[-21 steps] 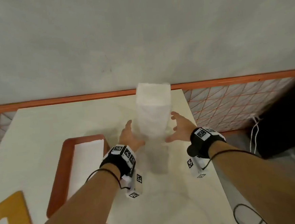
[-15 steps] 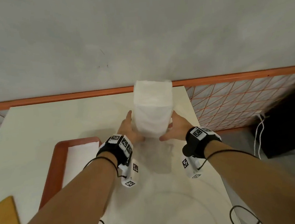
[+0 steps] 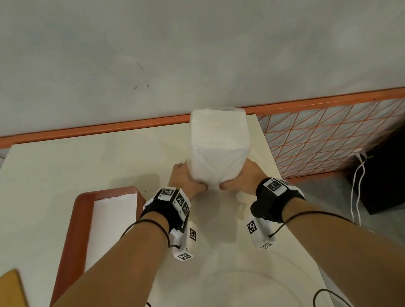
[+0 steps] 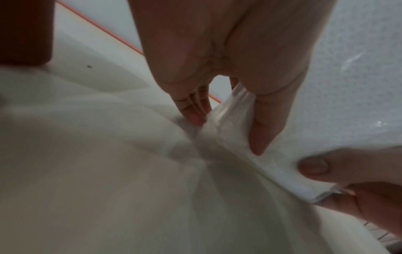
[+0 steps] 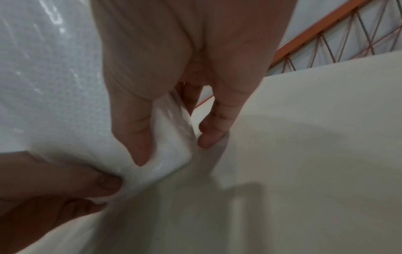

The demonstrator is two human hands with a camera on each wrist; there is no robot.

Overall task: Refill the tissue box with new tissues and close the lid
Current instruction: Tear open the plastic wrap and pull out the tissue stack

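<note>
A white tissue pack [image 3: 218,149] in clear plastic wrap stands on end on the cream table [image 3: 76,168], near its far right corner. My left hand [image 3: 186,181] grips the pack's lower left corner, thumb in front and fingers behind. My right hand [image 3: 243,175] grips the lower right corner the same way. In the left wrist view my left hand [image 4: 226,123] pinches the wrap of the pack [image 4: 348,86]. The right wrist view has my right hand [image 5: 174,137] squeezing the pack [image 5: 54,86]. An orange-brown tissue box [image 3: 69,231] with white tissue inside lies open to the left.
A light wooden lid [image 3: 7,304] with a slot lies at the lower left edge. An orange rail [image 3: 313,102] and wire mesh [image 3: 328,138] run behind and right of the table, against a grey wall. White cables [image 3: 354,189] hang off the right side.
Both hands were spread open beside the pack's base. They have moved inward and taken hold of its lower corners, with the thumbs meeting in front.
</note>
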